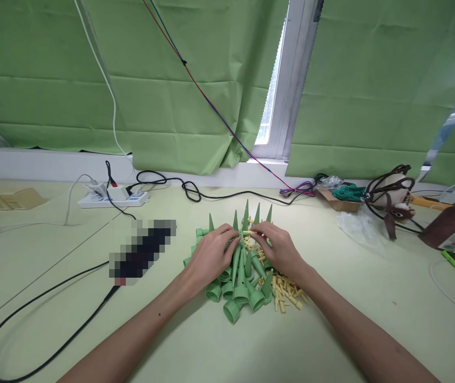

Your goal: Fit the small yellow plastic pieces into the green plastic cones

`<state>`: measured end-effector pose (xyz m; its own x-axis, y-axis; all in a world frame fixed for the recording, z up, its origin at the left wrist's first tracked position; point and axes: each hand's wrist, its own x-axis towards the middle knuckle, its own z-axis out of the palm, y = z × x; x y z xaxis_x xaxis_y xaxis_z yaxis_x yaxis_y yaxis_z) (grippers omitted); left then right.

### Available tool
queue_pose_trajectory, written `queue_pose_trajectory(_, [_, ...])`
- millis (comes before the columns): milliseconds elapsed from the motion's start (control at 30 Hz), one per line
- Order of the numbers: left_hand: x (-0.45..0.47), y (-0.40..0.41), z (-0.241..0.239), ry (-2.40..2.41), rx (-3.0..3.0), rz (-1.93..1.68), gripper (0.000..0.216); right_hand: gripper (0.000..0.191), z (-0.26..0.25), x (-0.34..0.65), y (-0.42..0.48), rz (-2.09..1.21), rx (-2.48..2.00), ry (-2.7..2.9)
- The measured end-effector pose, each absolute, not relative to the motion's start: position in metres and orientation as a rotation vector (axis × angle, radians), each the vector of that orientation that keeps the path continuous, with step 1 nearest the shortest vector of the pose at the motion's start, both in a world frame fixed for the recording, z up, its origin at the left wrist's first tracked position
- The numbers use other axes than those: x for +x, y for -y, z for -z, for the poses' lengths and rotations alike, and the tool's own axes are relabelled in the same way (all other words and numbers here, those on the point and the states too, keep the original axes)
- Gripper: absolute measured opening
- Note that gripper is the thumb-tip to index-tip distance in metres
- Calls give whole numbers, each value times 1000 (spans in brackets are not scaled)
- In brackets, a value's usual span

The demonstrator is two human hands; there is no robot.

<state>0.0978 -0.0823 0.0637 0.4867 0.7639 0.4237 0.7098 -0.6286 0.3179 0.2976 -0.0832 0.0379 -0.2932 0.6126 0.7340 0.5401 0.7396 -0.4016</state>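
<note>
Green plastic cones with hollow round bases lie heaped on the table, and several point upward behind my hands. With fingers pinched together, my left hand grips a green cone at the middle of the heap. Between the thumb and fingers of my right hand is a small pale-yellow peg, held sideways with its end at the green cone. Whether the peg sits inside the cone I cannot tell. More yellow pegs are scattered under my right wrist and among the cones.
A white power strip with plugs and black cables stands along the wall. On the left lies a dark blurred object with a looping black cable. A cardboard box, plastic bags and a brown-strapped bag sit at the back right.
</note>
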Motion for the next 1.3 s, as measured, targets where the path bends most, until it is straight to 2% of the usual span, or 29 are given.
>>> queue_pose_trajectory(467, [97, 79, -60, -1258, 2609, -754, 33, 12, -42, 295, 89, -109, -917, 1932])
queue_pose_trajectory(967, [95, 78, -60, -1218, 2602, -796, 24, 14, -42, 294, 89, -120, -903, 1935])
queue_pose_trajectory(1300, [97, 82, -64, -1193, 2520, -983, 18, 14, -42, 294, 89, -118, -896, 1956])
